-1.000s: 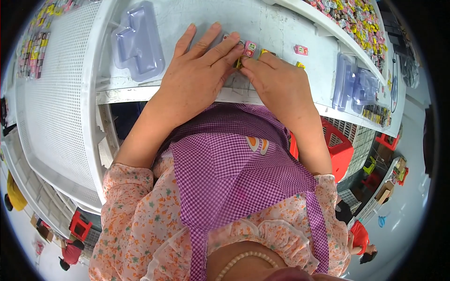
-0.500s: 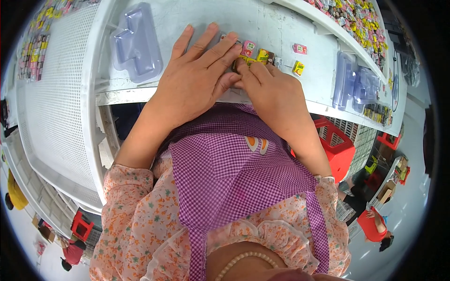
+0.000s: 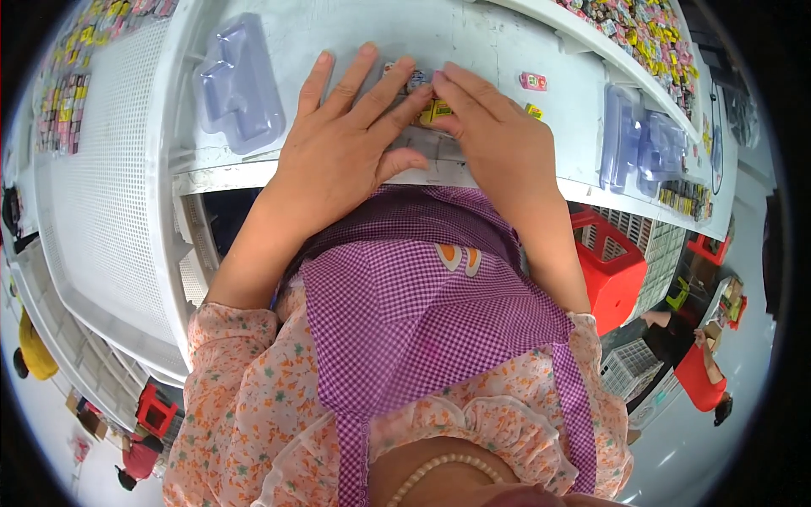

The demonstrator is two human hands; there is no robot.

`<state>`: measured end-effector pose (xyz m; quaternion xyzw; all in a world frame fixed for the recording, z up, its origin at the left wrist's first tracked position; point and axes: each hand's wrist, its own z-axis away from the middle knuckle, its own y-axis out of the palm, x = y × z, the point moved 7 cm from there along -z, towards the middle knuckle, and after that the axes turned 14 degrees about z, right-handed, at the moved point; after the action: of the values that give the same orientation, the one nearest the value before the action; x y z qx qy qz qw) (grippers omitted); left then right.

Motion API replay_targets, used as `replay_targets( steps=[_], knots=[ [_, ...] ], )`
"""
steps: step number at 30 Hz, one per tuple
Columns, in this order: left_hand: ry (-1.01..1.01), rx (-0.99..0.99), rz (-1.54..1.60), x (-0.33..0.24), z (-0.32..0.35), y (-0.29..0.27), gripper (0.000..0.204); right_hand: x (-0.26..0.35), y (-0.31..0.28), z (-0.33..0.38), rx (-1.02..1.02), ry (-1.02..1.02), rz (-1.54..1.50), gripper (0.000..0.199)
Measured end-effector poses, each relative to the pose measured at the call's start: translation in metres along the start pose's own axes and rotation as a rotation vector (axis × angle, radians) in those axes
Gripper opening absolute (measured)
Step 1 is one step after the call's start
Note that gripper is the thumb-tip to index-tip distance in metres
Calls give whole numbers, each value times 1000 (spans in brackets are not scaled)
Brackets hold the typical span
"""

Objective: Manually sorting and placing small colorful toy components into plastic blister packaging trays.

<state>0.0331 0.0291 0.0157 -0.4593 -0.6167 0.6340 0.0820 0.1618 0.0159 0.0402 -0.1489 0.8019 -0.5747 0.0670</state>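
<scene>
Head view, looking straight down over a purple checked apron (image 3: pixel 422 313) and floral sleeves to a white worktable (image 3: pixel 355 25). Left hand (image 3: pixel 342 148) laid flat on the table near its front edge, palm down, fingers spread and stretched forward, thumb out to the side; gripping nothing, only pressing on what lies beneath. Right hand (image 3: pixel 494 135) just beside it, fingers extended toward the left hand's fingertips, resting on top of a small yellow piece (image 3: pixel 438 110); not closed around it, fingertips merely touching it from above. More small coloured pieces (image 3: pixel 414 78) half hidden between and under the fingertips of both hands, exact shapes impossible to tell. Beneath the two hands, a clear flat sheet or tray, mostly covered, edge barely showing at the table front. Well apart to the right on the bare table, a small pink piece (image 3: pixel 533 81) and, nearer, another yellow piece (image 3: pixel 534 111). Far left, a clear plastic blister tray (image 3: pixel 239 84) lying empty side up; far right, a stack of similar clear trays (image 3: pixel 642 139). Below the table on the right, a red crate (image 3: pixel 612 262).
</scene>
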Motion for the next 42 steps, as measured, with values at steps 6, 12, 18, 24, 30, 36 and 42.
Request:
replay_targets(
  steps=[6,12,18,24,30,36,42],
  knots=[
    [-8,-26,-2,2,1,-1,57,8,5,0,76,-23,80,37],
    [-2,-28,4,1,2,-3,59,13,8,9,-43,-55,202,36],
    [-5,-47,152,4,4,-10,54,8,6,8,-98,-2,60,36],
    [-14,3,175,4,2,-8,52,-26,-13,13,-248,198,-362,29],
    [50,7,136,-7,-8,-13,58,-70,-18,36,-164,571,-559,25],
    [81,107,89,-9,-13,4,66,-47,-13,32,-94,253,-172,30],
    [65,96,43,-8,-11,7,67,-14,-11,23,23,108,157,40]
  ],
)
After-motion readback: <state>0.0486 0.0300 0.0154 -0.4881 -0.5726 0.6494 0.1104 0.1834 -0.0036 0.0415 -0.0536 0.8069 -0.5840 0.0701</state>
